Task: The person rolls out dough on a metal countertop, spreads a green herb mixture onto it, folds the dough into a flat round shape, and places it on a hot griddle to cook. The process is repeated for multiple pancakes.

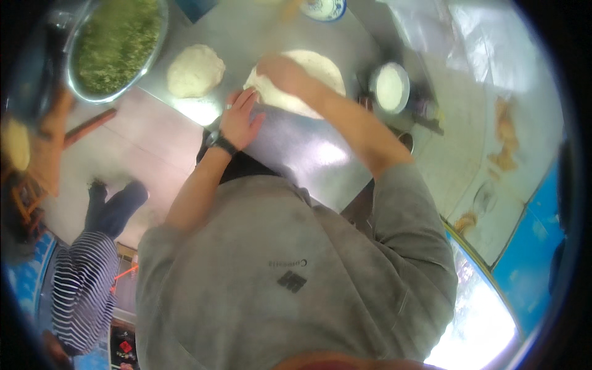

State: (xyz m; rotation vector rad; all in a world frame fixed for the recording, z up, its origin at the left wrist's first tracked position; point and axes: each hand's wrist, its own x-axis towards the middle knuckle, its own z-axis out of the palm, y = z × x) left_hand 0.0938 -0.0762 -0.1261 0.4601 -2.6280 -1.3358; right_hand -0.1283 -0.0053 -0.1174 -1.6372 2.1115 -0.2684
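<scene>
A flattened sheet of pale dough point(319, 64) lies on a grey metal worktop point(305, 148). My left hand point(241, 119), with a ring and a dark-strapped watch, rests its fingertips at the dough's left edge, the thumb apart. My right hand point(282, 73) is blurred over the left part of the dough. From it a faint tan streak runs up the picture; I cannot tell whether it is a tool in that hand. A thicker, rounded piece of dough point(195, 71) sits to the left on the worktop.
A large metal basin of chopped green filling point(115, 51) stands at upper left. At the top is a blue-and-white dish point(325, 7); on the right, a bowl of white powder or paste point(391, 88). Another person in striped clothing point(83, 282) is at lower left, near a wooden bar point(90, 127).
</scene>
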